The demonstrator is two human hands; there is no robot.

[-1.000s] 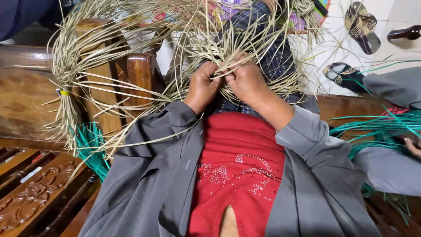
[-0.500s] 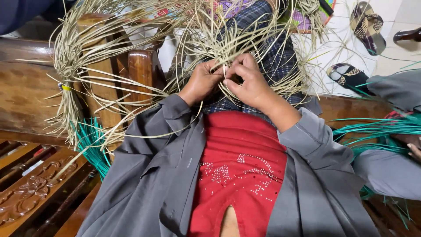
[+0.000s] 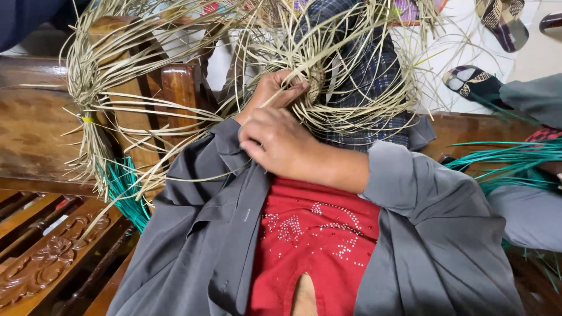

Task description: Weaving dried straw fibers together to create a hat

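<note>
Both hands (image 3: 275, 117) pinch pale straw strands (image 3: 328, 64), fingers closed.

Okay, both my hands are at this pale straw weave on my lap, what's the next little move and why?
Probably draw the pale straw strand pinched in your right hand snug toward you. Your left hand presses its fingers on the small woven straw centre, seemingly steadying it, while many loose pale straw strands splay around it unwoven, so tightening this one first likely keeps the weave close.

A tangled bundle of pale straw strands (image 3: 328, 64) fans outward above the lap, partly woven.
</note>
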